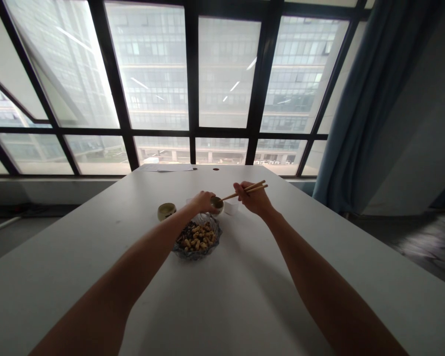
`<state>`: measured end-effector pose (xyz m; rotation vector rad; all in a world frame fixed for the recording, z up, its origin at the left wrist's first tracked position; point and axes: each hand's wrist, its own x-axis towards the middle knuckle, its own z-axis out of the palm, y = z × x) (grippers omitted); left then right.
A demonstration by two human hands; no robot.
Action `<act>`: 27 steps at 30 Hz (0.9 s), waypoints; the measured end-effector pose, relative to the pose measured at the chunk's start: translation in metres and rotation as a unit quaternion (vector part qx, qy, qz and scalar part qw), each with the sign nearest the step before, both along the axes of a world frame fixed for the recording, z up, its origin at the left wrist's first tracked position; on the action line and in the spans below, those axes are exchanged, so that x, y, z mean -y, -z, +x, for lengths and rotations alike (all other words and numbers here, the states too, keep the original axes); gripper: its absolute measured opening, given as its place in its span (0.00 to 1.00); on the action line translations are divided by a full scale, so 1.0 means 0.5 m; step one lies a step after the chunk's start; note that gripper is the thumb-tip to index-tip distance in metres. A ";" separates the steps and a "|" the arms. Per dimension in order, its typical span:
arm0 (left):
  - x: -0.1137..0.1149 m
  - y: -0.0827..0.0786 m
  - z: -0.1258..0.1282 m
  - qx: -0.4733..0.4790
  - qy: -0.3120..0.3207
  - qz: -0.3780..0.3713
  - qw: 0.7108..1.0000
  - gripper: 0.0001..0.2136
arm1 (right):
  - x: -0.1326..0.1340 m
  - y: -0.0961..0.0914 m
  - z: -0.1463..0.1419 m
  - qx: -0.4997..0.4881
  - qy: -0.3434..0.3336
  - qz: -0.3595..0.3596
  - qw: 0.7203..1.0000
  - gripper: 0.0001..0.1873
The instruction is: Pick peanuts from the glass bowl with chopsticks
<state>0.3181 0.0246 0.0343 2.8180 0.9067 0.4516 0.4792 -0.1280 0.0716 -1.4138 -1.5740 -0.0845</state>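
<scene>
Our left grip (203,201) pinches the small ceramic-looking cup (218,204), just below frame centre; right grip (252,197) clamps chopsticks (255,185). We'd expect cup rigid, breakable: hold its wall; chopsticks light, stiff: hold mid-shaft.

Small round cup (217,203) is sitting tilted in left hand (203,201), dark interior showing. Two pale wooden chopsticks (229,197) are slanting down leftward from right hand (254,200), tips ending at cup's mouth.

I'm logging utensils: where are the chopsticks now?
In the head view, the chopsticks are in the right hand, right of centre, tips at the small cup in the left hand.
</scene>
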 end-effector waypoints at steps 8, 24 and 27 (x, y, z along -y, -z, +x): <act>-0.046 0.021 0.006 -0.021 -0.004 -0.012 1.000 0.25 | 0.015 -0.020 -0.022 -0.139 -0.071 -0.018 0.988 0.30; -0.044 0.080 -0.307 0.229 -0.127 0.059 0.963 0.28 | -0.015 0.020 -0.082 -0.125 -0.079 -0.136 0.980 0.27; -0.035 0.126 -0.343 0.265 -0.168 -0.015 0.950 0.36 | -0.017 0.025 -0.083 -0.133 -0.101 -0.126 0.978 0.28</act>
